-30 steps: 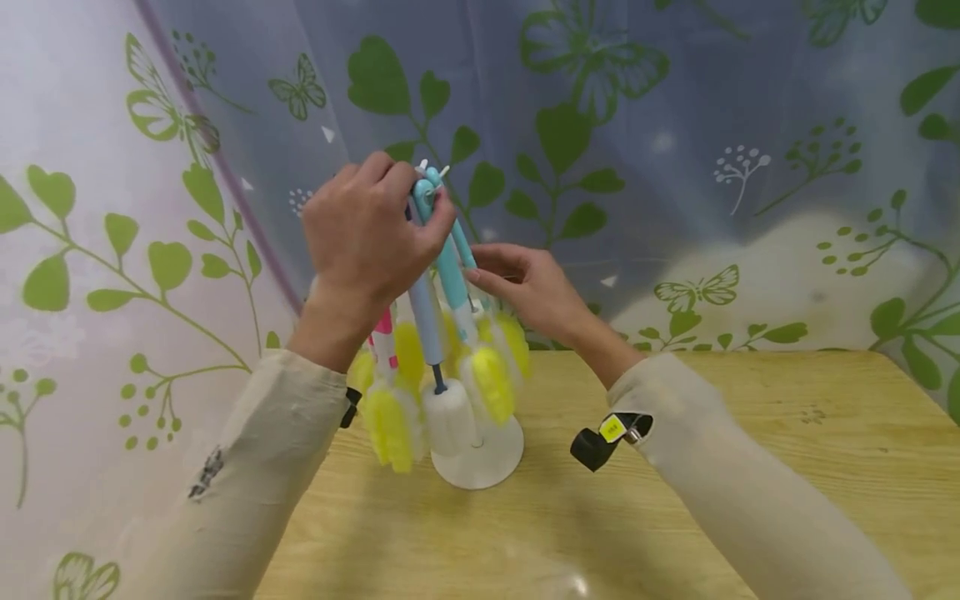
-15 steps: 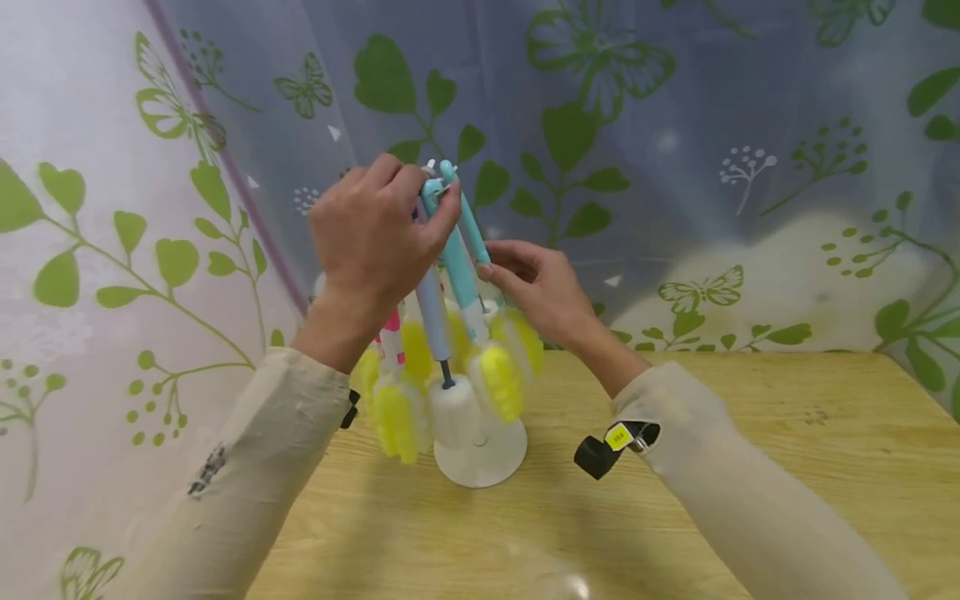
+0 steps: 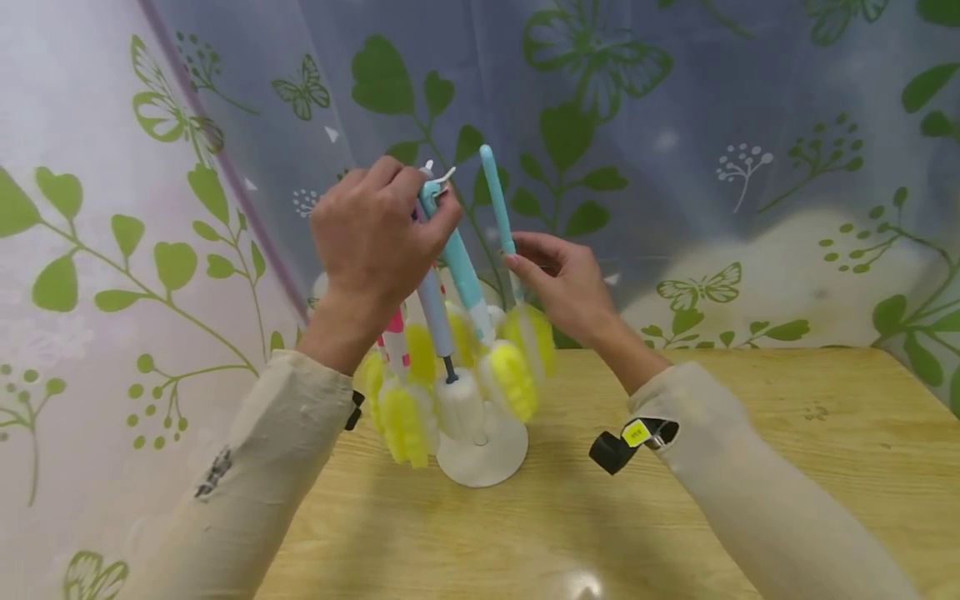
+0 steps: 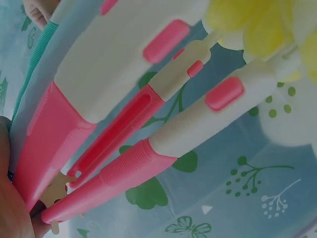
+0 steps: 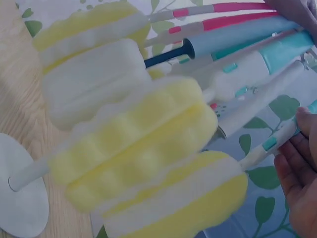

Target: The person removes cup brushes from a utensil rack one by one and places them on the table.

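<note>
Several sponge bottle brushes hang heads-down around a white stand, whose round base [image 3: 483, 467] sits on the table. My left hand [image 3: 375, 233] grips the top of the stand among the handle ends; the palm hides most of what lies under it. Pink handles [image 4: 136, 166] run into that hand in the left wrist view. A blue-grey-handled brush [image 3: 432, 312] and a thicker teal-handled brush [image 3: 463, 275] hang beside it. My right hand [image 3: 566, 279] pinches a slim teal-handled brush [image 3: 495, 196] near its lower handle. Its yellow-and-white sponge [image 5: 183, 198] points downward, right beside the hanging sponges.
A light wood table [image 3: 712, 467] carries the stand near its back edge. Behind it hangs a patterned curtain [image 3: 637, 183] with green leaves and butterflies. Small black wrist cameras sit at both sleeves. A white hook [image 3: 444, 177] sticks out beside the left thumb.
The slim teal brush has come away from the stand's top and shifted right in my right hand, its handle end now standing apart. My left hand keeps its grip.
</note>
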Tool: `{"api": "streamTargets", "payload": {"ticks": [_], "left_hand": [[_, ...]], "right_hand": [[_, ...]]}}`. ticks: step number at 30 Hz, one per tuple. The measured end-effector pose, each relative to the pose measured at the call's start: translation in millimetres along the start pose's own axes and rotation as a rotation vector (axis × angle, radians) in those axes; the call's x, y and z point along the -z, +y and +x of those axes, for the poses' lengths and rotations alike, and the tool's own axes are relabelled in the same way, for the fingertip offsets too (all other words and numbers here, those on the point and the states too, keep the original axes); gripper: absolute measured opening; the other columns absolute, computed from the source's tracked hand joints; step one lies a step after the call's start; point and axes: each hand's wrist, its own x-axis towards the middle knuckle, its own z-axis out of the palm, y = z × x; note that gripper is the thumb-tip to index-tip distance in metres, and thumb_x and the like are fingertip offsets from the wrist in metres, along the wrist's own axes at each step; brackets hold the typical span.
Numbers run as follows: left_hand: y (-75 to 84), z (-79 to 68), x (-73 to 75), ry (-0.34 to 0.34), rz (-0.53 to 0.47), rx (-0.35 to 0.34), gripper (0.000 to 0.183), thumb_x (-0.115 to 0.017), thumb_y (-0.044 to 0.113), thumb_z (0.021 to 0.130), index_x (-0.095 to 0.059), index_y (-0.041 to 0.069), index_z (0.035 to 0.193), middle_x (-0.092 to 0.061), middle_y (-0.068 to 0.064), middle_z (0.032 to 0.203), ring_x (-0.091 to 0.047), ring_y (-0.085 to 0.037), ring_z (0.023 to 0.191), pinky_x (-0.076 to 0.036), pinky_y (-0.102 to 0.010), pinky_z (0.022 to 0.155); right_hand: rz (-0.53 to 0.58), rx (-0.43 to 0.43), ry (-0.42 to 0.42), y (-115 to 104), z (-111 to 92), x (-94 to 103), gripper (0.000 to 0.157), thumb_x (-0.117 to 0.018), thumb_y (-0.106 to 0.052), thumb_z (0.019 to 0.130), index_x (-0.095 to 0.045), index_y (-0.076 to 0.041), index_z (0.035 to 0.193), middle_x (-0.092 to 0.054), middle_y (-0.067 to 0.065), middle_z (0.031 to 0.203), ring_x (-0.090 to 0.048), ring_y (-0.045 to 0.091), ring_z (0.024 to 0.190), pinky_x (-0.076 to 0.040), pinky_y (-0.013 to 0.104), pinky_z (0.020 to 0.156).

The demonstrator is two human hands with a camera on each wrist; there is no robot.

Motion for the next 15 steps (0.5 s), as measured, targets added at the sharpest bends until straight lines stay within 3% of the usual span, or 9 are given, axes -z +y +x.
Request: {"api": "streamTargets", "payload": {"ticks": [7,15], "left_hand": [[2.6,-0.5,-2.7,0.013,-0.007,0.000,0.031,-0.053,0.029,0.087,-0.068,0.006,0.072,-0.067,-0.006,0.077,-0.053,-0.025,0.054,-0.042,-0.034,0.047],[5.2,1.3,-2.2,0.029,-0.040,0.056,0.030,-0.054,0.027,0.085,-0.066,0.005,0.070,-0.067,-0.006,0.075,-0.051,-0.025,0.055,-0.042,-0.038,0.049]], "right_hand": [[-0.027,-0.066,0.064,16.1,-11.4,25.7,0.037,-0.061,-0.025,0.093,-0.062,-0.006,0.125,-0.066,0.009,0.112,-0.062,0.016,0.101,-0.048,0.032,0.088],[-0.069,-0.226,0.070,37.6,-29.7,46.1,0.043,-0.066,-0.033,0.089,-0.063,-0.006,0.122,-0.065,0.008,0.110,-0.062,0.017,0.097,-0.047,0.038,0.087]]}}
